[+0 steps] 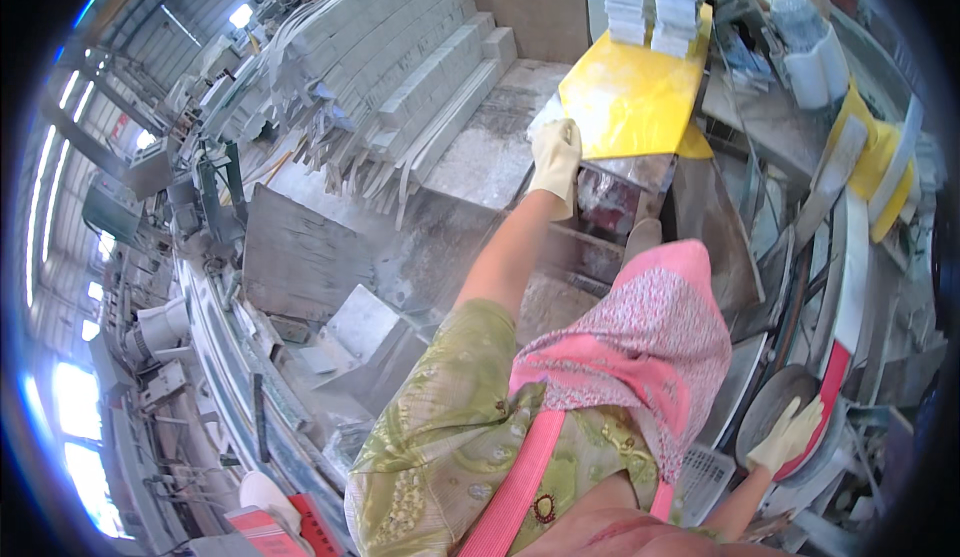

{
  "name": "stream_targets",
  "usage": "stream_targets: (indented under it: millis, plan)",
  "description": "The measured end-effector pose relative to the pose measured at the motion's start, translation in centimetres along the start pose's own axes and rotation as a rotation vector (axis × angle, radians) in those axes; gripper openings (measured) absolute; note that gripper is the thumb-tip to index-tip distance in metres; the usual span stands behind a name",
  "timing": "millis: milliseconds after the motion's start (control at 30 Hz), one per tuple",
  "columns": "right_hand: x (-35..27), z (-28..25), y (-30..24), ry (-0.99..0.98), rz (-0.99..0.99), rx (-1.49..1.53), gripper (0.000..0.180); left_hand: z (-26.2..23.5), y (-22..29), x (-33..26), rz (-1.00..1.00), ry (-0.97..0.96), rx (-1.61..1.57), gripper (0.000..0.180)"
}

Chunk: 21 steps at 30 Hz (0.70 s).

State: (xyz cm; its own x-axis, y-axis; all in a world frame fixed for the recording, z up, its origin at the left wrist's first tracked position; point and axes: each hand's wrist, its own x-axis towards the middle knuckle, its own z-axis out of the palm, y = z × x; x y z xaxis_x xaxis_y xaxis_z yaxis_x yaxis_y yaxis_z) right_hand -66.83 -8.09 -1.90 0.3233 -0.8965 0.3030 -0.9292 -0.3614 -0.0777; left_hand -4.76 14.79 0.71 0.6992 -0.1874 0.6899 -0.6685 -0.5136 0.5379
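Note:
My left hand (557, 157), in a cream glove, is stretched forward at the left edge of a table topped with a yellow sheet (640, 97). Its fingers are curled closed around a white flat piece (546, 115), mostly hidden by the glove. White dust lies on the sheet. Far down to the right, my right hand (786, 439), gloved alike, has its fingers spread and nothing in them. It lies beside a dark grey round dish-like thing (772, 412) and a red strip (832, 377); whether it touches them I cannot tell.
Stacks of thin white tiles (676, 2) stand on the yellow sheet's far end. A wall of pale stone strips (400, 57) rises ahead left. A dark board (300, 252) leans at left. Machinery and a white-and-red curved rail (853, 287) run along the right.

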Motion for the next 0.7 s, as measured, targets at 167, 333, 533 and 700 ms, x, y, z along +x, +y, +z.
stream_targets:
  millis: [167, 333, 533, 700]
  plan:
    - [0.0, 1.2, 0.8, -0.018, 0.117, -0.038, 0.061, 4.4, 2.2, 0.7, 0.085, -0.044, -0.056, 0.019]
    - [-0.1, -0.9, -3.4, 0.093, 0.139, 0.146, 0.056, 8.2, 1.8, 0.4, -0.07, -0.281, -0.026, 0.034]
    - [-0.8, -1.7, -5.2, 0.151, 0.129, 0.109, 0.051, 10.7, -0.6, -0.8, 0.003, -0.441, -0.271, 0.055]
    - [-5.0, -2.2, -5.0, 0.108, -0.015, 0.153, 0.042, 10.4, 0.4, 0.4, 0.025, -0.434, 0.092, 0.039]
